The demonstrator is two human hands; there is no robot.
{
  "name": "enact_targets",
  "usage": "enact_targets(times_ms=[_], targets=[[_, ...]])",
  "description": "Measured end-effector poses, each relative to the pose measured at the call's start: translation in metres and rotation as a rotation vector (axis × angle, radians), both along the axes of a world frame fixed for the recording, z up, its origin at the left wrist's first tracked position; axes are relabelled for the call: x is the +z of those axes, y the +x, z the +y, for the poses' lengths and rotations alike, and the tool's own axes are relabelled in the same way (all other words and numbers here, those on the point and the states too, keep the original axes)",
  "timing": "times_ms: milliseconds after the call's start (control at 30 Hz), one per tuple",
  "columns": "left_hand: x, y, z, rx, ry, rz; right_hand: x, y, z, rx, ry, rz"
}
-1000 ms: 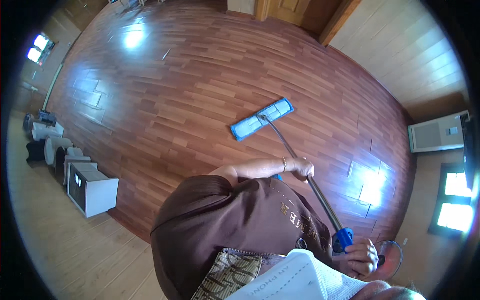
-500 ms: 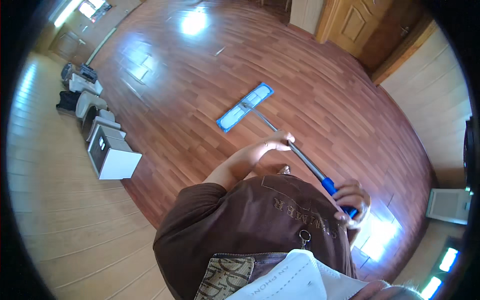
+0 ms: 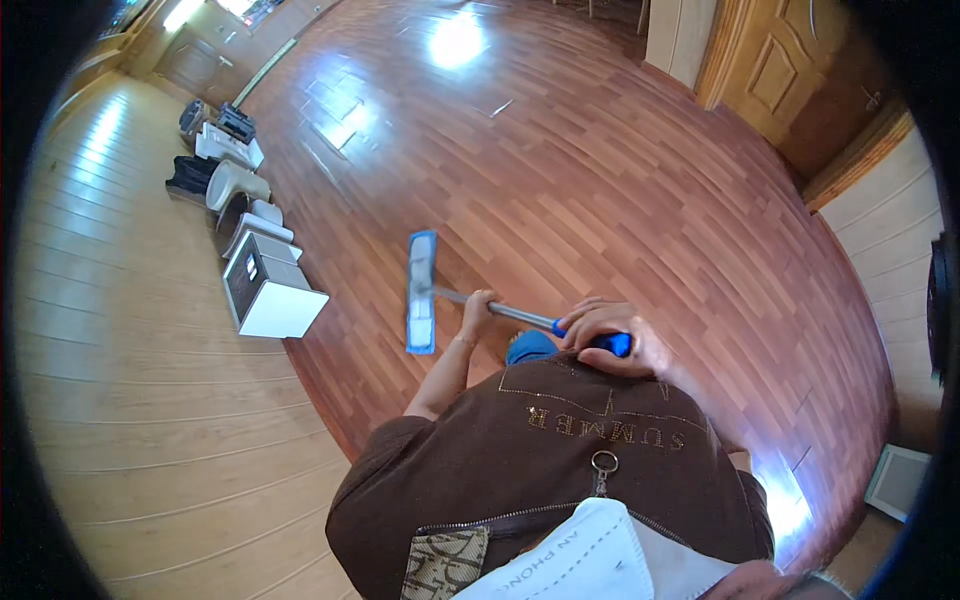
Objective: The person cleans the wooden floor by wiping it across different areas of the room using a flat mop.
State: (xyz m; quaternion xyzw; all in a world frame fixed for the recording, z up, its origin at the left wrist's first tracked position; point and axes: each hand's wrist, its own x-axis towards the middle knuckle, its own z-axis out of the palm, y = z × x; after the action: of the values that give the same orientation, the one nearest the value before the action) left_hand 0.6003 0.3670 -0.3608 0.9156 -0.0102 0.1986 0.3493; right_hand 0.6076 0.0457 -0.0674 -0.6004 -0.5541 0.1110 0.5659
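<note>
Flat mop with blue rectangular pad (image 3: 421, 292) and grey metal pole lies on the reddish wood-plank floor (image 3: 600, 160), at 11 o'clock from the body. Left hand (image 3: 478, 305) grips mid-pole; right hand (image 3: 612, 336) is wrapped round the blue handle end. No wet or cleaned tracks are discernible, so the share of floor covered cannot be judged; white boxes (image 3: 268, 290) line the wall at 9 o'clock.

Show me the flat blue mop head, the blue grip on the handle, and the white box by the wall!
flat blue mop head (image 3: 421, 292), head view, middle of the pad
blue grip (image 3: 618, 345), head view, its end
white box (image 3: 281, 309), head view, top face
</note>
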Motion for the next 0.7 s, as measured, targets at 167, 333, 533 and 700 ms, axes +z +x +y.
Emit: enact_targets(times_ms=[167,333,533,700], targets=[[-0.046,-0.052,0.057,0.308,0.089,-0.036,-0.041,0.022,0.067,0.205,-0.183,0.165],[-0.087,-0.060,0.117,0.442,0.063,0.063,-0.078,0.046,0.143,0.251,-0.283,0.322],[-0.094,-0.003,0.183,0.589,0.049,0.168,-0.074,0.094,0.213,0.208,-0.262,0.387],[-0.095,0.077,0.246,0.414,0.036,-0.009,-0.083,0.129,0.267,0.188,-0.223,0.327]])
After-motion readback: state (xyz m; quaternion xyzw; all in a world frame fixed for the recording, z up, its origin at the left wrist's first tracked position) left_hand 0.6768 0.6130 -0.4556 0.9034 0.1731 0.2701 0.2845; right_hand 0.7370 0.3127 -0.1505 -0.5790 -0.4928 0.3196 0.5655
